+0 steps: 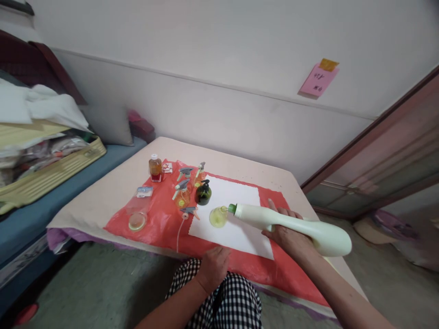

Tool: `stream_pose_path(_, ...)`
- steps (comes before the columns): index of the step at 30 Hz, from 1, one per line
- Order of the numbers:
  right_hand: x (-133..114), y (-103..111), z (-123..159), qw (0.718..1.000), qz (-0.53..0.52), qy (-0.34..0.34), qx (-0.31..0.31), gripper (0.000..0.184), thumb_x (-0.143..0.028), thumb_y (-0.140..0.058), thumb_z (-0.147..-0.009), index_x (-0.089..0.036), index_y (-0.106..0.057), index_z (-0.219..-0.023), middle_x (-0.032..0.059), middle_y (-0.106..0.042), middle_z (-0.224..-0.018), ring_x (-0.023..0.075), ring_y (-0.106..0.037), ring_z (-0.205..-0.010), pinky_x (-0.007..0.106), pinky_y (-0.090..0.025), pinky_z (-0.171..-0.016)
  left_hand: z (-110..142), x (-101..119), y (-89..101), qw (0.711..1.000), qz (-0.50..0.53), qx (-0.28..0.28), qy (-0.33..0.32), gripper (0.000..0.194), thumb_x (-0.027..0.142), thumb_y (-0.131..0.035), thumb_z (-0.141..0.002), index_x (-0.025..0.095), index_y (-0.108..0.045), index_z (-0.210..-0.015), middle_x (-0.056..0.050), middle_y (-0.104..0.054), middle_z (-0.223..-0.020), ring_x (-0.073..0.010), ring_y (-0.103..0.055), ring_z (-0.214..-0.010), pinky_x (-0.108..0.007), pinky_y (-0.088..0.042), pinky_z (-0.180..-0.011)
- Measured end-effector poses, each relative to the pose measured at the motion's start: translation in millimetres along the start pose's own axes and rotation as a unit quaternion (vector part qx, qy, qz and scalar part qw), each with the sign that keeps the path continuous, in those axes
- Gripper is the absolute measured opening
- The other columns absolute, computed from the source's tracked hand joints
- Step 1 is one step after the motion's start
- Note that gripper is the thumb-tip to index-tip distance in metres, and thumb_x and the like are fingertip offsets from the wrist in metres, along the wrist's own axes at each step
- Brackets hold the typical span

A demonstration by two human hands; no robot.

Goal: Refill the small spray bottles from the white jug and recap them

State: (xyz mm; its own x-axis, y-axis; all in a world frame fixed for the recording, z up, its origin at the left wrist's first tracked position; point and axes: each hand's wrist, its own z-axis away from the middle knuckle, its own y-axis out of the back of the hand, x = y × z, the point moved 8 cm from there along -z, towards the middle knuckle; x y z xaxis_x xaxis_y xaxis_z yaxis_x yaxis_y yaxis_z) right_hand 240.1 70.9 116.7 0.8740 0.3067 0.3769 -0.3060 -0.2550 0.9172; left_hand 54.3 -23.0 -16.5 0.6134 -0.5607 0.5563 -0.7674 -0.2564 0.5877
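My right hand (286, 233) is wrapped round a large pale-green detergent bottle (257, 215), which lies almost level with its green mouth pointing left. That mouth meets the narrow neck of a small clear bottle (218, 217) holding yellowish liquid; I cannot make out a stream between them. The small bottle is on a white sheet (240, 237). At the front edge, above checked trousers, my left hand (213, 267) rests with its fingers laid out and nothing in it. A loose trigger spray head (188, 213) with a long tube lies left of the sheet.
Red plastic (157, 228) covers much of the low table. On it stand a dark green pump bottle (203, 194), an orange spray bottle (183, 197), and an amber bottle (155, 169). A round clear lid-like piece (137, 221) lies front left. A wall borders the far side.
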Motion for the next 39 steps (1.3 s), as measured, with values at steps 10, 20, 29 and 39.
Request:
stream_pose_path(10, 0.5, -1.0, 0.9, 1.000, 0.013, 0.000, 0.020, 0.093, -0.044, -0.067, -0.081, -0.021, -0.018, -0.157, 0.0167, -0.061, -0.118, 0.0370, -0.055, -0.103, 0.046, -0.039, -0.091, -1.0, 1.4, 3.1, 1.000, 0.001, 0.008, 0.000, 0.026, 0.012, -0.039, -0.094, 0.020, -0.064, -0.089, -0.003, -0.064, -0.072, -0.0166, -0.064, -0.068, -0.029, -0.053, -0.065)
stream_pose_path(20, 0.9, -1.5, 0.3, 1.000, -0.001, -0.004, -0.005, 0.088, -0.043, -0.064, -0.082, -0.018, -0.024, -0.156, 0.0203, -0.060, -0.123, 0.0395, -0.053, -0.108, 0.047, -0.035, -0.095, -0.4, 1.4, 2.4, 1.000, 0.001, 0.009, -0.010, 0.025, 0.010, -0.039, -0.093, 0.019, -0.062, -0.089, -0.004, -0.066, -0.073, -0.0178, -0.065, -0.069, -0.030, -0.053, -0.064)
stream_pose_path(29, 0.2, -0.3, 0.8, 1.000, 0.011, -0.001, -0.009, 0.087, -0.044, -0.062, -0.084, -0.016, -0.023, -0.157, 0.0203, -0.060, -0.122, 0.0385, -0.054, -0.105, 0.047, -0.035, -0.095, -1.1, 2.2, 3.3, 1.000, 0.000, 0.010, -0.007, 0.024, 0.009, -0.041, -0.092, 0.020, -0.062, -0.088, -0.003, -0.065, -0.072, -0.0167, -0.064, -0.068, -0.029, -0.053, -0.064)
stream_pose_path(39, 0.6, -1.2, -0.1, 1.000, -0.003, -0.004, -0.005, 0.082, -0.043, -0.064, -0.083, -0.021, -0.029, -0.155, 0.0181, -0.061, -0.121, 0.0383, -0.054, -0.108, 0.047, -0.037, -0.096, -1.8, 2.6, 4.3, 1.000, -0.001, 0.009, -0.004, 0.026, 0.010, -0.040, -0.092, 0.020, -0.063, -0.088, -0.003, -0.064, -0.071, -0.0168, -0.062, -0.066, -0.029, -0.053, -0.064)
